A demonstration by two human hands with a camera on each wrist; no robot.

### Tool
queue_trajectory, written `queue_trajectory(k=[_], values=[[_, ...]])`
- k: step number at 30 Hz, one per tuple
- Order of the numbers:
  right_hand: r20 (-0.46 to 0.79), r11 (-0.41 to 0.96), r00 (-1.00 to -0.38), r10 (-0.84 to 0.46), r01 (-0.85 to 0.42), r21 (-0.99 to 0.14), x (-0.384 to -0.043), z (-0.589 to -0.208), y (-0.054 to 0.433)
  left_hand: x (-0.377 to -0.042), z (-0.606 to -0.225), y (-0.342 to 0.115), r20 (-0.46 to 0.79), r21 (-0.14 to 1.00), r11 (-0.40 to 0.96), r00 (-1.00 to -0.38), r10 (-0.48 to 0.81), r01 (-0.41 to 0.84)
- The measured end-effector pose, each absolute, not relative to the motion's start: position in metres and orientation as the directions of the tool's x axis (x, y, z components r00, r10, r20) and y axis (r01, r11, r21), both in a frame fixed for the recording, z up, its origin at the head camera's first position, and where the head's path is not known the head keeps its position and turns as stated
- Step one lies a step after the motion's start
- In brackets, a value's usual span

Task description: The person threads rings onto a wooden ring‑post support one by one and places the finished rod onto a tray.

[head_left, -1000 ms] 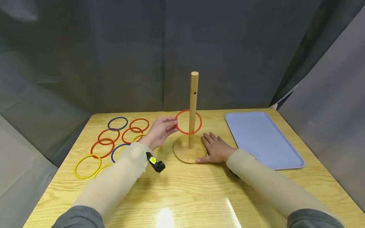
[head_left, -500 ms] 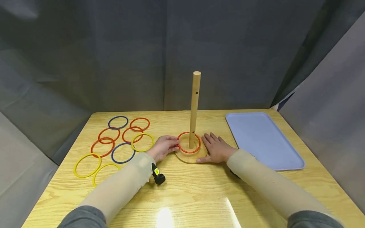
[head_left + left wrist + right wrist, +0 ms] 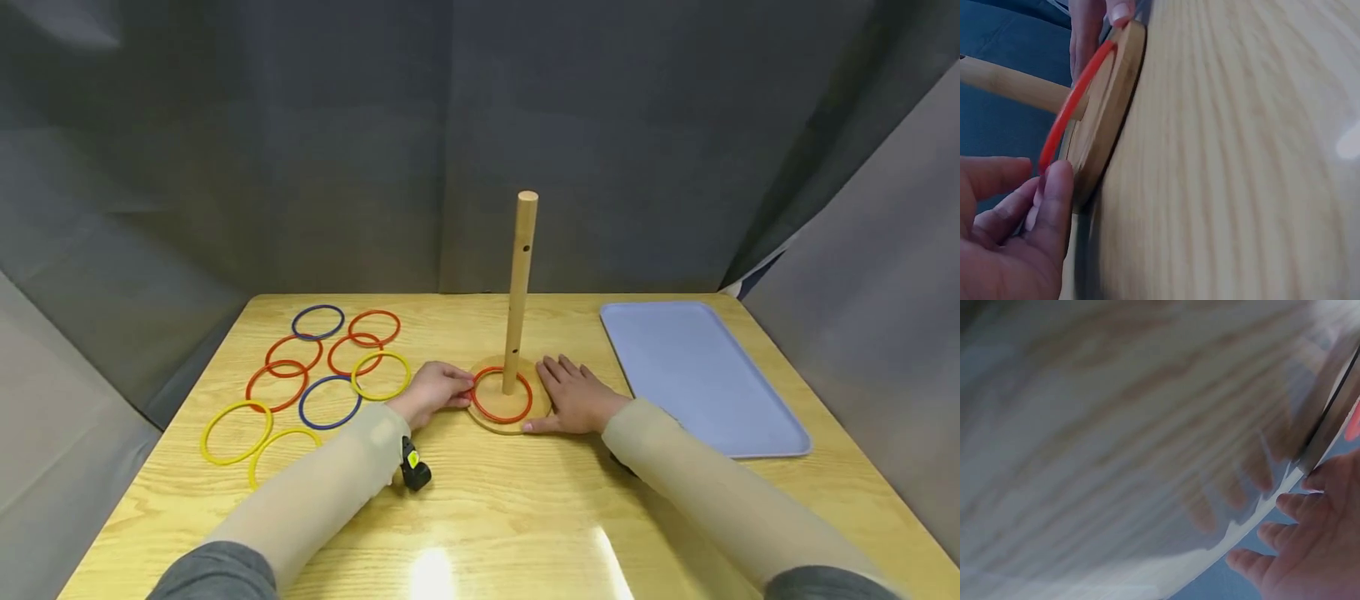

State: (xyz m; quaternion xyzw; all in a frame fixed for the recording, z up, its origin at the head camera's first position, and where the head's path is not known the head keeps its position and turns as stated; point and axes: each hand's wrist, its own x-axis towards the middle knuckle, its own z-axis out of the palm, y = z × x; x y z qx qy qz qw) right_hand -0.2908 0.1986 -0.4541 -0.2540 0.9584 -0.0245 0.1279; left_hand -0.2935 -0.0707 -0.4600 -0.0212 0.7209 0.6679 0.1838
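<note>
A round wooden base (image 3: 1110,119) carries an upright wooden post (image 3: 521,283). Around the foot of this post is a red ring (image 3: 1071,106). My left hand (image 3: 433,392) pinches the ring's left side between thumb and fingers. In the left wrist view that side sits slightly off the base, while the far side comes down close to it. My right hand (image 3: 573,400) rests at the base's right edge, fingers spread and fairly straight, thumb at the front rim. Part of the base is hidden under it.
Several loose rings lie on the left of the table, some overlapping: red, blue such as the blue ring (image 3: 303,418), and yellow such as the yellow ring (image 3: 409,375). A pale blue tray (image 3: 697,375) lies at the right. Grey cloth (image 3: 360,150) hangs behind the table.
My left hand has lowered the red ring along the post, from partway up down to the base. My right hand has stayed at the base's edge.
</note>
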Motion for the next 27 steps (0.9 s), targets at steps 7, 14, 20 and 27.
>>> queue_trajectory(k=[7, 14, 20, 27], values=[[-0.233, 0.869, -0.838, -0.494, -0.479, -0.12, -0.29, -0.462, 0.204, -0.289, -0.457, -0.084, -0.221, 0.973, 0.123, -0.948, 0.229, -0.197], [-0.218, 0.868, -0.84, -0.497, -0.481, -0.127, -0.296, -0.467, 0.205, -0.29, -0.43, -0.114, -0.155, 0.987, 0.086, -0.961, 0.231, -0.138], [-0.193, 0.859, -0.837, -0.511, -0.492, -0.143, -0.3, -0.473, 0.206, -0.285, -0.401, -0.171, -0.08, 0.997, 0.003, -0.98, 0.182, -0.08], [-0.209, 0.859, -0.833, -0.512, -0.492, -0.143, -0.298, -0.467, 0.203, -0.268, -0.398, -0.243, -0.051, 0.994, -0.091, -0.987, 0.153, -0.066]])
